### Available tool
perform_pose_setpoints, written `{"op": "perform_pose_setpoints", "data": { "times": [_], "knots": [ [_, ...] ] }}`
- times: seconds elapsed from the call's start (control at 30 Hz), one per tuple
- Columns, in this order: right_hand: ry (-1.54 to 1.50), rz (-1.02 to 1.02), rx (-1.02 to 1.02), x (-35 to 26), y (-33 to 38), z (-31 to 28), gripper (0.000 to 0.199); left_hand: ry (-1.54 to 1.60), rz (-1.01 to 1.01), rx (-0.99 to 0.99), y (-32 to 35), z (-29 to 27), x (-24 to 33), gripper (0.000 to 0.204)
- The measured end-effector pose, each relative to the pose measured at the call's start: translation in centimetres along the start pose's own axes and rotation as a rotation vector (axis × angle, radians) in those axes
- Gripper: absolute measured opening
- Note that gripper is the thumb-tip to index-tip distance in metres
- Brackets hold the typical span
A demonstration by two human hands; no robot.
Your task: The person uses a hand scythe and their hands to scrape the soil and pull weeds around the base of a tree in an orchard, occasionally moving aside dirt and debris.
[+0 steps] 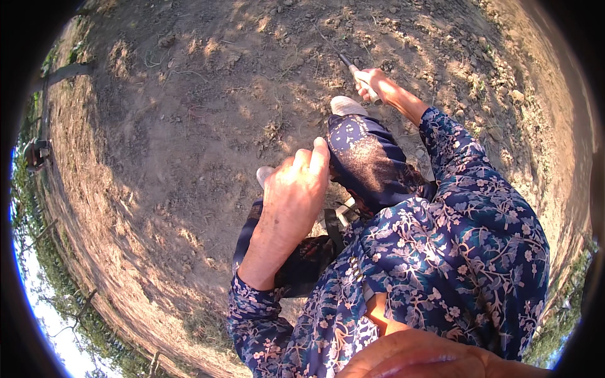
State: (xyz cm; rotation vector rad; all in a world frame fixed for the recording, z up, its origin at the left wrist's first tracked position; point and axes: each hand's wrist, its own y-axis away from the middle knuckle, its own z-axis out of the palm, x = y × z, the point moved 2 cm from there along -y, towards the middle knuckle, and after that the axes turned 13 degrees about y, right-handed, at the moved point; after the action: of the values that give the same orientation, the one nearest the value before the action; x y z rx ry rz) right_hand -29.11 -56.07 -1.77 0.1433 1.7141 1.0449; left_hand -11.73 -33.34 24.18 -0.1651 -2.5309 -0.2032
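Right hand point(370, 83): fist closed round pale tool handle point(360, 77), held out over bare soil point(189, 113) past the shoe point(346, 105). Left hand point(293, 192): empty, fingers loosely curled, hovering above floral-trousered knee point(365, 157). Scattered clods point(504, 94) at right, grass edge point(75, 50) at left

Sleeves point(466, 233) and trousers point(365, 157): dark navy, pink-white floral print. Shoes point(346, 105): pale grey. Tool handle point(365, 85): light grey, dark tip. Soil point(189, 126): dry brown, sun-dappled.

Outdoor field (bare dry soil point(189, 126))
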Motion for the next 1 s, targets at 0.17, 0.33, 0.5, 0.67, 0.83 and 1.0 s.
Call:
{"op": "perform_pose_setpoints", "data": {
  "times": [0.17,0.33,0.5,0.67,0.83,1.0],
  "knots": [
    [-0.144,-0.05,0.093,-2.1,-2.3,-1.4,0.03,-0.006,-0.045,0.018,-0.2,-0.4,0.3,0.044],
    [-0.239,-0.108,0.061,-1.1,-4.3,-1.1,0.032,0.002,-0.032,0.022,-0.4,-0.2,0.4,0.04],
    [-0.107,0.034,0.003,3.1,1.7,2.7,0.03,-0.002,-0.059,0.005,0.1,-0.1,0.1,0.031],
    [0.039,-0.011,0.081,6.5,6.8,0.2,0.029,-0.012,-0.03,-0.005,-0.4,0.2,0.3,0.023],
    [-0.25,-0.02,0.154,4.5,3.0,-6.2,0.015,-0.001,-0.022,0.005,-0.5,0.0,0.8,0.024],
    [-0.268,-0.1,0.289,0.8,-0.2,-9.9,0.025,0.027,-0.049,-0.011,-0.4,-0.2,0.7,0.028]
  ]
}}
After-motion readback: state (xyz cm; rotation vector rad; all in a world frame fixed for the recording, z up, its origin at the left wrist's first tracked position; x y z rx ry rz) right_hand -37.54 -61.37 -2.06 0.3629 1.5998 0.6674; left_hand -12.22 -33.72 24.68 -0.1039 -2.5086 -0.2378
